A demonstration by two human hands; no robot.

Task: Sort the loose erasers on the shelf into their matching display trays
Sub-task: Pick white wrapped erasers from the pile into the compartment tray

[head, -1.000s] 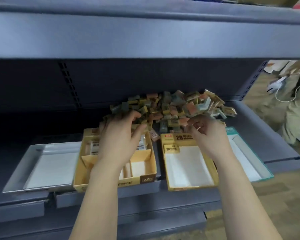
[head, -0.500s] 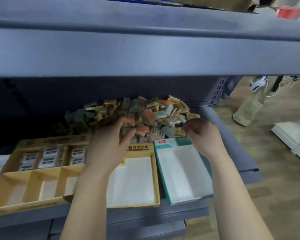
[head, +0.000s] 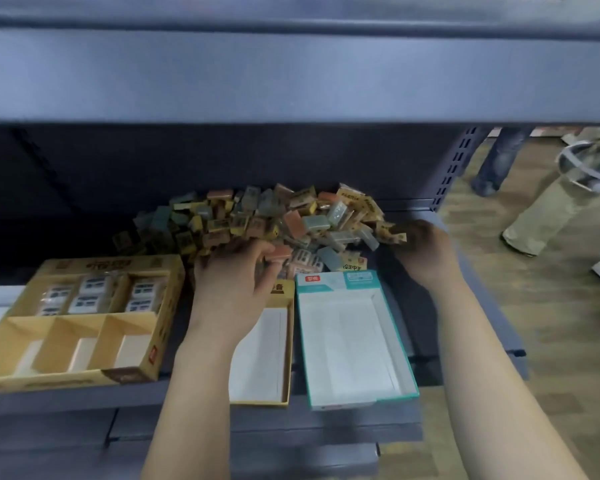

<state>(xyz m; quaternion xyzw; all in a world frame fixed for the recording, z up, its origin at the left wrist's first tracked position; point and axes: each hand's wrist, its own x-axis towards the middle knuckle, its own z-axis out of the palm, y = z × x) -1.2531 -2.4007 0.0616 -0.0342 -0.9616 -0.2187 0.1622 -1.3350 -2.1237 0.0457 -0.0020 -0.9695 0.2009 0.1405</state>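
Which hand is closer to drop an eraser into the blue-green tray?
Probably the right hand. It sits at the right end of the eraser pile, just behind the empty teal tray. The left hand reaches in over the yellow tray.

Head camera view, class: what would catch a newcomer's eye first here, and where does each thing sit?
First, the jumbled pile of erasers heaped at the back of the shelf, with the left hand and right hand reaching into its front edge. Next, the trays along the front: a yellow divided tray at the left, partly stocked, and an empty teal-edged tray right of centre.
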